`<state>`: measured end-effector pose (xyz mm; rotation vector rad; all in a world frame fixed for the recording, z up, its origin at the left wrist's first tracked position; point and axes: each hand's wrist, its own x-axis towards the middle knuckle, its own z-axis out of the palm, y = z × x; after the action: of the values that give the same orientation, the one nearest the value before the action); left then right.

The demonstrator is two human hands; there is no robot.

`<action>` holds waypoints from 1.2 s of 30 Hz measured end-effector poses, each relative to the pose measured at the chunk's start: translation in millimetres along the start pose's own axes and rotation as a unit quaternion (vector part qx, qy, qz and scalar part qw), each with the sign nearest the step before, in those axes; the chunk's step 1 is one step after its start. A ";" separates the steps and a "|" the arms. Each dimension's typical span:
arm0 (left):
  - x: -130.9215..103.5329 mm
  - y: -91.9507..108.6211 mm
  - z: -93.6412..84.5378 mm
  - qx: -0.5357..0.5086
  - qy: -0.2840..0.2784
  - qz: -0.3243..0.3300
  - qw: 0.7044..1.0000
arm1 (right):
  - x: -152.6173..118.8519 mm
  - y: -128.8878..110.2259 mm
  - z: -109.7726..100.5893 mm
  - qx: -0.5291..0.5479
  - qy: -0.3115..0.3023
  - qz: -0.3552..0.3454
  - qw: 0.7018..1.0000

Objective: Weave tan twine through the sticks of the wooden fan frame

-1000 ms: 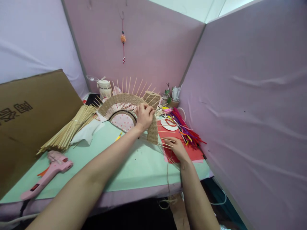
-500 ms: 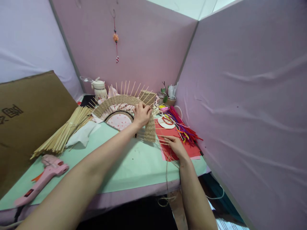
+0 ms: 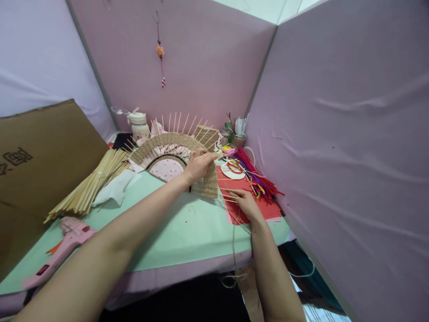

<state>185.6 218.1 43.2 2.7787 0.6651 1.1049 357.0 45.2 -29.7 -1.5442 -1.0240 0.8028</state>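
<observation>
A half-round woven fan piece [image 3: 167,144] of tan twine on radiating wooden sticks stands on the mint-green table [image 3: 187,232]. My left hand [image 3: 197,165] rests on its right part, fingers stretched toward the stick ends. Lower right, my right hand [image 3: 246,203] pinches a thin jute twine [image 3: 233,250] beside the lowest sticks; the twine trails over the table's front edge into a loose loop.
A bundle of wooden sticks [image 3: 89,185] and a pink glue gun [image 3: 58,250] lie at left, by a brown cardboard sheet [image 3: 40,147]. Red paper [image 3: 254,208], coloured pipe cleaners [image 3: 258,179], a white disc and small pots sit at right. Pink partition walls enclose the table.
My left hand's fingers have uncurled from a closed grip on the weave and now stretch out to the right. My right hand stays on the twine.
</observation>
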 end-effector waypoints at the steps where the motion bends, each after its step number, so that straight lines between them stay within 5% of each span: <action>1: 1.3 -0.6 0.6 -0.003 -0.009 -0.009 1.000 | 0.0 -0.1 -0.5 -0.003 0.011 -0.004 1.000; 8: 3.6 2.1 1.9 -0.015 -0.013 -0.035 0.999 | -0.8 -2.4 -6.6 -0.002 0.108 -0.043 0.993; 13: -0.8 -0.7 2.8 0.002 -0.028 0.016 0.999 | 2.0 -4.8 -11.2 -0.004 0.149 -0.056 0.987; 24: -3.5 7.7 3.9 0.002 -0.014 0.001 1.000 | 5.0 -29.2 -23.7 0.046 0.165 -0.037 0.985; 36: -3.1 20.6 8.5 0.004 0.016 -0.049 0.999 | 17.7 -62.2 -32.6 -0.011 0.186 -0.142 0.972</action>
<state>196.9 198.9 39.6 2.7068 0.8020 1.1318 380.9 52.4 38.2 -1.4550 -0.9457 0.2894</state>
